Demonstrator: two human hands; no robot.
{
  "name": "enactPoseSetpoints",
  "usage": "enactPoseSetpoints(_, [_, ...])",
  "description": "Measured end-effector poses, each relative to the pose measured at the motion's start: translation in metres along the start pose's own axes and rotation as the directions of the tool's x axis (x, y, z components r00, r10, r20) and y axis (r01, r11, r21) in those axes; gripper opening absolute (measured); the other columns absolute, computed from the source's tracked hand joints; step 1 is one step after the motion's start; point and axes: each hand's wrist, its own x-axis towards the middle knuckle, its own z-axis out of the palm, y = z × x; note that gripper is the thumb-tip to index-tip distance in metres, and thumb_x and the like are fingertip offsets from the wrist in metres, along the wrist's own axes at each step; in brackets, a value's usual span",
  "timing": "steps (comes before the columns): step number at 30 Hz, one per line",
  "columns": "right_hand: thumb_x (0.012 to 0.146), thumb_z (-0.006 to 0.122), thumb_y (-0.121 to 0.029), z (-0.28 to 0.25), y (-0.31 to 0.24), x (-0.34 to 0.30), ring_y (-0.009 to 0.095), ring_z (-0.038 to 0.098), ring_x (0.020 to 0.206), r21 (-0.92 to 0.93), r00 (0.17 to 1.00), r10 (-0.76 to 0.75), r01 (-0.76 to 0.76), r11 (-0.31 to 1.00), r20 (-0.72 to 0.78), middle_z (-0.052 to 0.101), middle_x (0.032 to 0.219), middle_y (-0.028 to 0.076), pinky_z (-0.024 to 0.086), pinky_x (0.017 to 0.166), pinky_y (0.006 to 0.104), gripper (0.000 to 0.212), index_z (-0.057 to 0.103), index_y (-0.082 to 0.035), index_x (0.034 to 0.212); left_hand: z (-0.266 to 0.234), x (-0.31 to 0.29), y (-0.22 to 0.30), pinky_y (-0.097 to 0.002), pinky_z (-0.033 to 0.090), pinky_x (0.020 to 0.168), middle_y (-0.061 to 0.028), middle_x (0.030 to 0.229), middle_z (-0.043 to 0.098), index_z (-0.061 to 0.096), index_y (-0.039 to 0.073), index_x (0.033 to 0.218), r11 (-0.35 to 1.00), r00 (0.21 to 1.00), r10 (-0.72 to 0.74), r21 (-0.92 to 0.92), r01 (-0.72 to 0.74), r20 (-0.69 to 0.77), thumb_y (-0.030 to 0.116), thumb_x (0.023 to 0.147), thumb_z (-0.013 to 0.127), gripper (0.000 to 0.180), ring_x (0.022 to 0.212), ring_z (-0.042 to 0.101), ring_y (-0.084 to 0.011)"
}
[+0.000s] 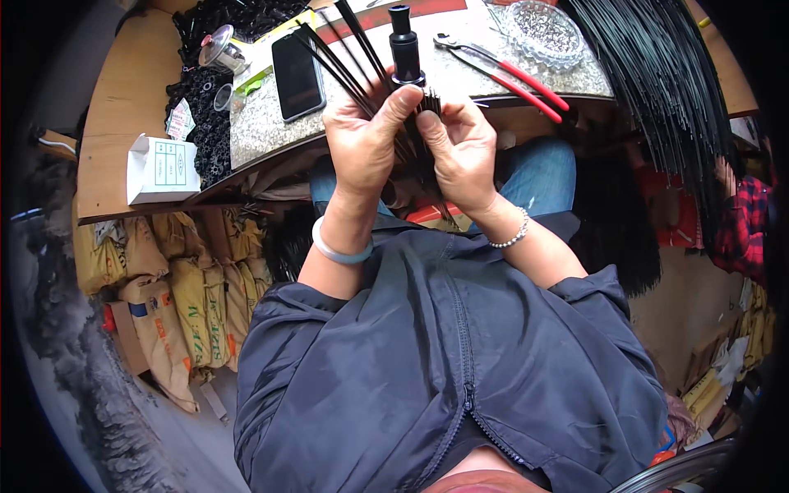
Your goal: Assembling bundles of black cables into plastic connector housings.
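Observation:
My left hand point(362, 144) is closed around several thin black rods point(349, 66), which fan out past its fingers toward the table. Its thumb presses at the base of a stepped black tube point(404, 49) that stands up between my hands, with a flared ring low on it. My right hand point(464, 156) pinches a tight cluster of rod ends point(429, 102) just below that ring. More dark rods hang down between my palms. How the tube and rods join is hidden by my fingers.
On the speckled tabletop point(255, 135) lie a black phone point(297, 76), red-handled pliers point(501, 76) and a glass dish point(544, 34) of small parts. Black pieces point(215, 123) and a white box point(164, 170) are left; a long rod bundle point(657, 90) hangs right. Sacks point(160, 329) stand below.

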Motion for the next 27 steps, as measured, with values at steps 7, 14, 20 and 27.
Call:
enactPoseSetpoints(7, [0.086, 0.061, -0.014, -0.009, -0.001, -0.001, 0.003, 0.053, 0.071, -0.083, 1.000, 0.019, -0.019, 0.996, 0.000, 0.062, 0.081, 0.001, 0.045, 0.062, 0.0180, 0.018, 0.061, 0.003, 0.093, 0.000, -0.004, -0.004, -0.0209, 0.047, 0.069, -0.0046, 0.085, 0.064, 0.060, -0.002, 0.101, 0.997, 0.999, 0.049, -0.065, -0.048, 0.009, 0.008, 0.079, 0.068, 0.026, 0.074, 0.059, -0.0092])
enactPoseSetpoints(14, [0.084, 0.064, -0.015, -0.009, -0.006, 0.007, 0.003, 0.053, 0.068, 0.001, 0.995, 0.104, -0.104, 0.995, -0.005, 0.062, 0.077, 0.001, 0.044, 0.059, 0.0169, 0.017, 0.062, 0.001, 0.088, -0.001, -0.007, -0.007, -0.0214, 0.047, 0.070, -0.0053, 0.087, 0.065, 0.059, -0.002, 0.103, 0.997, 0.999, 0.028, -0.073, -0.029, -0.015, 0.012, 0.081, 0.067, 0.028, 0.075, 0.059, -0.0093])
enactPoseSetpoints(20, [0.083, 0.065, -0.017, -0.016, -0.002, 0.012, 0.002, 0.051, 0.061, 0.003, 0.948, 0.304, -0.306, 0.952, 0.090, 0.060, 0.070, -0.001, 0.041, 0.055, 0.0160, 0.018, 0.062, 0.001, 0.085, -0.005, -0.005, -0.009, -0.0212, 0.046, 0.071, -0.0032, 0.088, 0.065, 0.060, 0.000, 0.104, 0.988, 0.998, -0.030, -0.153, 0.038, 0.057, 0.013, 0.080, 0.068, 0.028, 0.077, 0.058, -0.0079])
enactPoseSetpoints(27, [0.082, 0.065, -0.011, -0.004, -0.002, 0.006, 0.003, 0.053, 0.072, 0.112, 0.988, 0.148, -0.151, 0.982, 0.030, 0.062, 0.081, 0.002, 0.044, 0.065, 0.0159, 0.015, 0.061, 0.001, 0.090, 0.001, -0.008, -0.008, -0.0210, 0.046, 0.069, -0.0045, 0.088, 0.064, 0.058, -0.003, 0.105, 0.947, 0.971, 0.222, 0.260, -0.191, -0.093, 0.007, 0.080, 0.067, 0.028, 0.076, 0.058, -0.0079])
